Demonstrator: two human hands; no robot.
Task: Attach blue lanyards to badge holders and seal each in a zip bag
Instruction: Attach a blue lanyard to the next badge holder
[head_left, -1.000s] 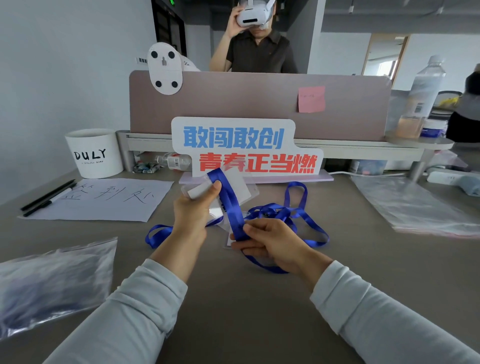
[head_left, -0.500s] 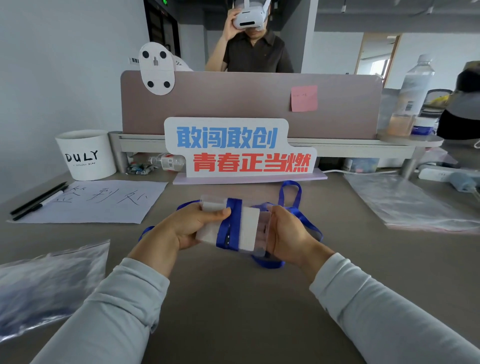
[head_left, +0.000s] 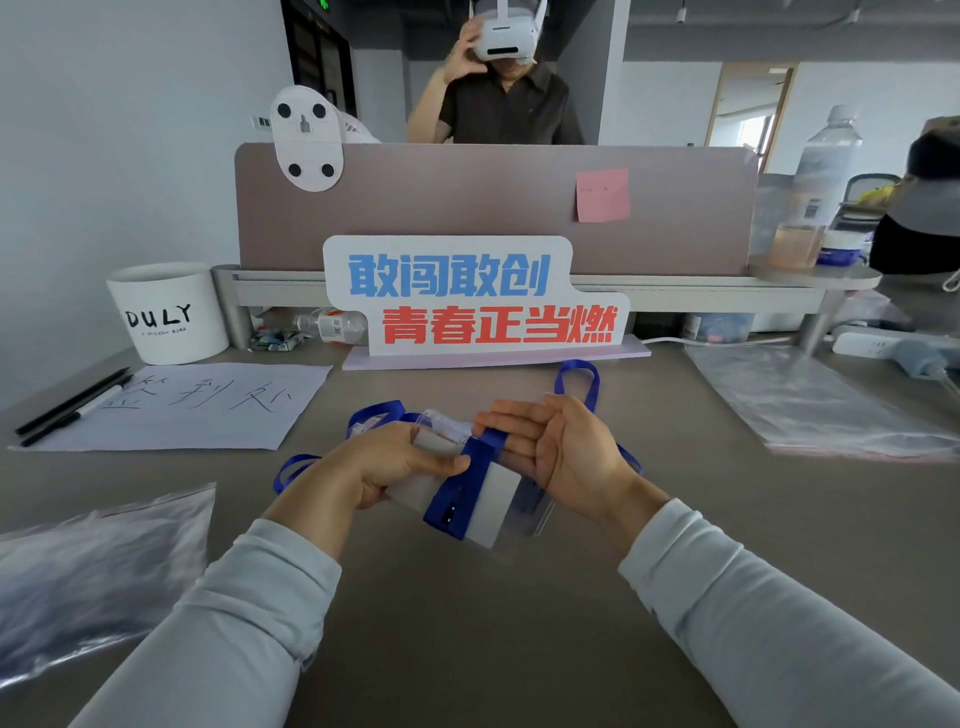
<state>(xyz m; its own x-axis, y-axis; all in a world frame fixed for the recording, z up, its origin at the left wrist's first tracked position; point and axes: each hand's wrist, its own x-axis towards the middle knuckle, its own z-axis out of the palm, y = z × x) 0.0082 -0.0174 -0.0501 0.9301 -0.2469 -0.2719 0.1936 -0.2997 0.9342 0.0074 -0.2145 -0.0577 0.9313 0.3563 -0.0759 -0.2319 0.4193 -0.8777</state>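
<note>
Head view: left hand (head_left: 385, 458) grips badge holder (head_left: 492, 500), right hand (head_left: 563, 448) just beside

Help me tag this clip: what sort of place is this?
Probably an office workstation: a mauve desk partition bearing a pink sticky note, and black pens beside a handwritten white paper sheet.

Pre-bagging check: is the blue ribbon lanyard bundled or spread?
Spread: blue ribbon lanyard crosses the clear plastic badge holder in left hand; loops trail over grey desk.
</note>
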